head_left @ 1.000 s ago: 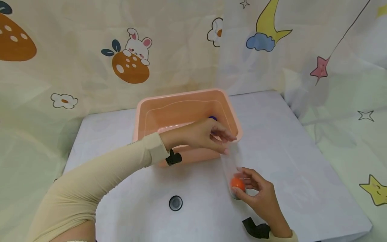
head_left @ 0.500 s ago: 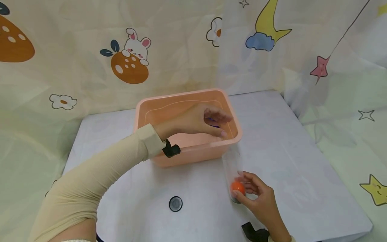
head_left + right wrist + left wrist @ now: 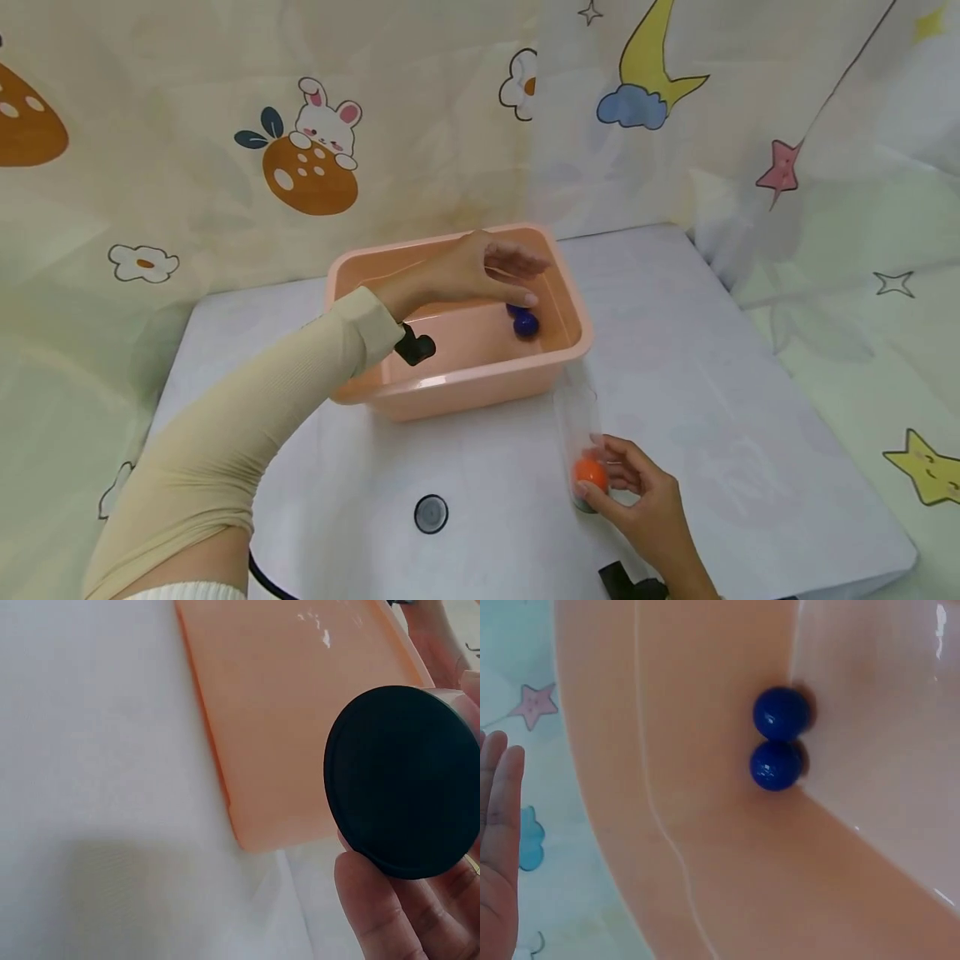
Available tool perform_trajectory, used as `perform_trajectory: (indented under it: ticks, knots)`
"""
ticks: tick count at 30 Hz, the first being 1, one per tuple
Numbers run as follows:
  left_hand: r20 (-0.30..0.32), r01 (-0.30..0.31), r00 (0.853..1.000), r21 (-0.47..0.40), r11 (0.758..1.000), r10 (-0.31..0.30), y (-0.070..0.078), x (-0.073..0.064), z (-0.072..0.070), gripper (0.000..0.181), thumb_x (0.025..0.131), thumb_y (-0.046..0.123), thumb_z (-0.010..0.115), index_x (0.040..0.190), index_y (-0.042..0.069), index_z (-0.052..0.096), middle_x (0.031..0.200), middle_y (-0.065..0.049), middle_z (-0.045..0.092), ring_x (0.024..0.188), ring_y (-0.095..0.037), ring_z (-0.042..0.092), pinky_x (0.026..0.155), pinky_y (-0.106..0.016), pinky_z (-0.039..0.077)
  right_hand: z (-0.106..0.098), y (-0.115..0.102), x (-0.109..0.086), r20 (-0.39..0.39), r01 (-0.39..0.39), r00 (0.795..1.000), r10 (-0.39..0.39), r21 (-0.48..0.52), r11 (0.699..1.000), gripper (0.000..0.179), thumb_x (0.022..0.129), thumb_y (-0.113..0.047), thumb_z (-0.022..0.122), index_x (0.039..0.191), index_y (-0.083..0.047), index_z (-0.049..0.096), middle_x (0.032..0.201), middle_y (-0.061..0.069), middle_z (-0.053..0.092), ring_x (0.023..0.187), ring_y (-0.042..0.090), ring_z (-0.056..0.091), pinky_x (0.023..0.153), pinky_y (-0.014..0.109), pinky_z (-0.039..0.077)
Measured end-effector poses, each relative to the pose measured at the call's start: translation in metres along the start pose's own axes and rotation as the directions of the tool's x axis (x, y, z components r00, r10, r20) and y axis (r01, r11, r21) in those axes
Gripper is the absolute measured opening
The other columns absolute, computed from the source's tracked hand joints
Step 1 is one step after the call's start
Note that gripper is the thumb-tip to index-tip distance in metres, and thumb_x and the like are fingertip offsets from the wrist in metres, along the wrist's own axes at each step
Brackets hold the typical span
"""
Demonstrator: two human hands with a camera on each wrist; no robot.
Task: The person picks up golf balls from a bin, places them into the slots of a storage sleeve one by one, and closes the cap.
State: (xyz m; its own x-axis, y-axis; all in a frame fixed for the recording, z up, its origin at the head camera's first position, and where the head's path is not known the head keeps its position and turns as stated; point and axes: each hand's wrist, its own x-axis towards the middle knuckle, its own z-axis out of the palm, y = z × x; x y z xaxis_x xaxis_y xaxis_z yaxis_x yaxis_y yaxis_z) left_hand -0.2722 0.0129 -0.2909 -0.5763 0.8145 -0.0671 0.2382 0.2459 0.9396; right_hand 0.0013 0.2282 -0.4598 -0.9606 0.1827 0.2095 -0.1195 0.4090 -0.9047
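My right hand [image 3: 647, 504] grips a clear plastic tube [image 3: 577, 408] near its lower end, thumb on one side and fingers on the other. An orange ball [image 3: 590, 474] sits inside at the bottom. In the right wrist view the tube's round dark base [image 3: 405, 784] faces the camera. Over the peach plastic bin [image 3: 480, 372] hovers my left hand [image 3: 480, 268], its fingers apart with nothing between them. Below it two blue balls, the nearer ball [image 3: 526, 324] and the farther ball [image 3: 781, 713], lie side by side in the bin's corner.
A round, dark-rimmed lid [image 3: 431, 514] lies on the white-covered table [image 3: 712, 375] in front of the bin. Behind and to the right hangs a printed cloth [image 3: 450, 125]. The tube's upper end is close to the bin's near right corner.
My left hand has moved from the tube's mouth back and left over the bin, bringing the blue balls into sight. The right hand still holds the tube with the orange ball, slightly lower in view.
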Motion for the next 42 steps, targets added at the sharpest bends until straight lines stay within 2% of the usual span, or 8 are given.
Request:
perform_trajectory:
  ticks: [5,12,20,25,31,35,42]
  knots:
    - [0.000,0.033,0.999,0.012,0.999,-0.033,-0.017,0.009,-0.007,0.057,0.096,0.001,0.080,0.148,-0.006,0.060,0.151,-0.023,0.061,0.140,-0.032,0.061,0.113,-0.033,0.052,0.001,0.002,-0.001,0.001,-0.015,1.000,0.015,0.014,1.000,0.052,0.080,0.004,0.093,0.128,0.000,0.072,0.111,0.011,0.081,0.090,0.002,0.074,0.073,0.018,0.061]
    - [-0.005,0.019,1.000,-0.004,1.000,-0.019,-0.042,0.026,-0.010,0.055,0.094,-0.004,0.080,0.146,-0.010,0.061,0.150,-0.029,0.060,0.141,-0.043,0.057,0.114,-0.035,0.052,0.001,0.006,0.000,-0.006,0.003,1.000,-0.003,0.012,1.000,0.053,0.079,0.004,0.093,0.128,0.000,0.072,0.111,0.012,0.080,0.090,0.002,0.074,0.073,0.017,0.061]
    - [0.004,0.020,1.000,0.037,0.999,-0.020,-0.065,0.040,-0.007,0.054,0.094,-0.002,0.082,0.143,-0.011,0.062,0.144,-0.027,0.065,0.137,-0.044,0.061,0.115,-0.043,0.053,0.002,0.009,0.002,-0.016,0.004,1.000,-0.004,0.025,1.000,0.054,0.078,0.006,0.093,0.128,0.001,0.072,0.111,0.012,0.081,0.091,0.002,0.074,0.073,0.017,0.061]
    - [0.014,0.026,1.000,0.099,0.995,-0.027,-0.079,0.045,-0.007,0.053,0.092,0.002,0.085,0.140,-0.010,0.066,0.140,-0.025,0.069,0.133,-0.044,0.064,0.108,-0.036,0.057,0.002,0.012,0.003,-0.017,0.007,1.000,-0.007,0.028,1.000,0.054,0.078,0.006,0.093,0.127,0.001,0.072,0.111,0.012,0.081,0.093,0.001,0.074,0.073,0.017,0.061]
    - [0.034,0.039,0.999,0.112,0.993,-0.043,-0.098,0.056,-0.009,0.051,0.092,0.001,0.084,0.138,-0.012,0.066,0.139,-0.031,0.067,0.131,-0.047,0.064,0.106,-0.035,0.058,0.001,0.014,0.004,-0.013,-0.008,1.000,0.008,0.029,1.000,0.052,0.079,0.005,0.093,0.127,0.000,0.072,0.111,0.010,0.081,0.093,0.002,0.075,0.073,0.018,0.062]
    - [0.053,0.062,0.996,0.136,0.989,-0.070,-0.105,0.060,-0.007,0.049,0.092,0.000,0.083,0.135,-0.015,0.065,0.138,-0.032,0.067,0.130,-0.045,0.066,0.108,-0.036,0.057,0.001,0.015,0.005,-0.016,-0.006,1.000,0.007,0.026,1.000,0.052,0.078,0.005,0.094,0.126,0.000,0.072,0.110,0.010,0.081,0.091,0.003,0.075,0.073,0.018,0.062]
    - [0.070,0.059,0.995,0.148,0.987,-0.070,-0.116,0.066,-0.002,0.047,0.091,-0.004,0.083,0.133,-0.017,0.065,0.136,-0.033,0.068,0.128,-0.045,0.066,0.108,-0.038,0.057,0.000,0.019,0.003,-0.017,-0.022,1.000,0.022,0.034,0.999,0.054,0.079,0.003,0.094,0.128,-0.003,0.073,0.111,0.007,0.081,0.092,0.003,0.075,0.073,0.018,0.062]
